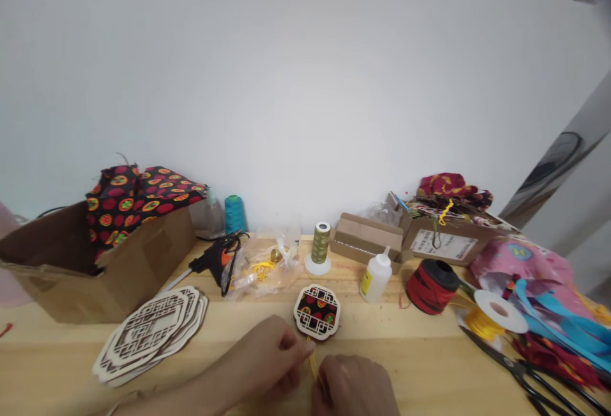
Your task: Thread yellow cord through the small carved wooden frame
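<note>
In the head view a small lattice-cut wooden pendant (pixel 317 312), backed with dark patterned fabric, lies flat on the table. A thin yellow cord (pixel 312 365) runs from its lower edge down between my hands. My left hand (pixel 272 355) is closed, thumb and fingertips pinched by the cord close under the pendant. Lower down, my right hand (pixel 356 385) is curled with its fingers around the cord. The cord's lower end is hidden in my right hand.
Stacked lattice wooden panels (pixel 153 336) lie left, by a cardboard box (pixel 124 276) with fabric. Behind stand a glue gun (pixel 217 260), a green thread spool (pixel 320 244) and a glue bottle (pixel 377 278). Right are red thread (pixel 432 285), a yellow cord spool (pixel 499 311) and black scissors (pixel 520 368).
</note>
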Tool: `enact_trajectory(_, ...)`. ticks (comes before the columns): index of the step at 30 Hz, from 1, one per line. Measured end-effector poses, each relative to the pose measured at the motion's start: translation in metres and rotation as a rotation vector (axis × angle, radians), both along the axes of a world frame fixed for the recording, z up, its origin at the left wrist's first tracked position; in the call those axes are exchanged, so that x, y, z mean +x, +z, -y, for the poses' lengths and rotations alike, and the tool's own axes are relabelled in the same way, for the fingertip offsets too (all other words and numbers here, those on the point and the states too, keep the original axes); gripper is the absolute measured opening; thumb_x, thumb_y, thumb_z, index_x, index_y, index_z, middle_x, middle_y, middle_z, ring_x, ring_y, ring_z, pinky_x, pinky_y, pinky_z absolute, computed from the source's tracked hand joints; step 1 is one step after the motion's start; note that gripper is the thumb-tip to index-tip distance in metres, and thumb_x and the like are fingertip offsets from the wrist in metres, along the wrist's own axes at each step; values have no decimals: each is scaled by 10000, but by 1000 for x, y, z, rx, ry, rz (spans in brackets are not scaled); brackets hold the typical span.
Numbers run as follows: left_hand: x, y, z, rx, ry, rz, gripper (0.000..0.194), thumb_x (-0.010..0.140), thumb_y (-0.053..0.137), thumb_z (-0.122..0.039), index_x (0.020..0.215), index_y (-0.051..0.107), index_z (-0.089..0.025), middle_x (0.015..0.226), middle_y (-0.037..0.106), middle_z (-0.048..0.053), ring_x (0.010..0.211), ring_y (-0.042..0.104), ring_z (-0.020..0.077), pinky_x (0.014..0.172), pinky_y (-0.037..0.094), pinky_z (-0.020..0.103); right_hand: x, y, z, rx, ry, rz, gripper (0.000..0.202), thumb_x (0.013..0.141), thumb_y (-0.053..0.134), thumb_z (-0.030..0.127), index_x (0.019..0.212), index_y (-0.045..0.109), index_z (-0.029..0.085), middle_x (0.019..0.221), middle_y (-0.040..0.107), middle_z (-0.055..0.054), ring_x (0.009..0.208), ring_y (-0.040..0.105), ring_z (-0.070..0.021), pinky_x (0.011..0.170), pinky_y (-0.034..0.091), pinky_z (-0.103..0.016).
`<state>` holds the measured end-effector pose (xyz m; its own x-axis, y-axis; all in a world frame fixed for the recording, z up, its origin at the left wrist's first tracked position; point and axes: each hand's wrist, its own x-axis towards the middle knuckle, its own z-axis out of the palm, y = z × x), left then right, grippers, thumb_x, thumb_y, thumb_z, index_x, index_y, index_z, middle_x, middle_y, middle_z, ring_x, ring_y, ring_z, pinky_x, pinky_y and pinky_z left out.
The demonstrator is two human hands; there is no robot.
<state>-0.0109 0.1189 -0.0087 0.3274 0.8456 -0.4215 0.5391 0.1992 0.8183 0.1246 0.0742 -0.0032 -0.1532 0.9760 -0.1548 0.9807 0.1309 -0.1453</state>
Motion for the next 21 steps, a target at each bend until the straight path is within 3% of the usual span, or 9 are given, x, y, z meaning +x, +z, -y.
enact_trajectory(2, 1, 6, 2, -65, 37, 24, 476, 578, 498, -581, 433, 560, -131, 409, 585, 19, 357, 500, 109, 374, 356, 191, 2, -2, -1, 4, 7, -17, 205, 634, 439, 158, 655, 641, 186, 663, 660, -97, 592, 605, -234, 427, 298, -244)
enact_trajectory(7, 9, 31, 9, -585, 90, 331, 448, 551, 574, -530, 578, 630, -87, 560, 633, 76, 457, 554, 117, 476, 421, 220, 8, 1, -6, 122, -21, -233, 167, 586, 458, 183, 552, 620, 208, 554, 638, -40, 524, 564, -170, 438, 281, -219)
enact_trajectory(9, 12, 34, 9, -690, 134, 449, 386, 567, 600, -457, 623, 641, -77, 586, 629, 70, 481, 557, 114, 473, 422, 208, 9, 5, -8, 134, -37, -307, 164, 580, 456, 169, 553, 612, 210, 535, 622, -13, 493, 533, -133, 432, 267, -199)
enact_trajectory(12, 18, 29, 6, -732, 247, 566, 266, 601, 596, -328, 630, 642, -68, 598, 630, 58, 505, 563, 113, 481, 437, 203, 6, 6, -8, 122, -33, -364, 164, 588, 454, 159, 544, 605, 208, 519, 609, 5, 466, 501, -106, 427, 251, -183)
enact_trajectory(17, 26, 20, 5, -715, 302, 478, 127, 565, 498, -94, 493, 600, -74, 485, 604, 40, 446, 556, 108, 461, 450, 197, 1, -5, -3, 109, 29, -354, 154, 619, 471, 187, 558, 609, 221, 544, 619, 18, 476, 498, -101, 423, 221, -188)
enact_trajectory(21, 25, 15, 8, -664, 321, 449, 140, 549, 471, -74, 463, 580, -92, 450, 595, 37, 454, 569, 117, 460, 461, 192, 7, -3, 7, 20, 116, -345, 142, 639, 493, 195, 650, 623, 251, 618, 640, 32, 523, 534, -108, 427, 229, -186)
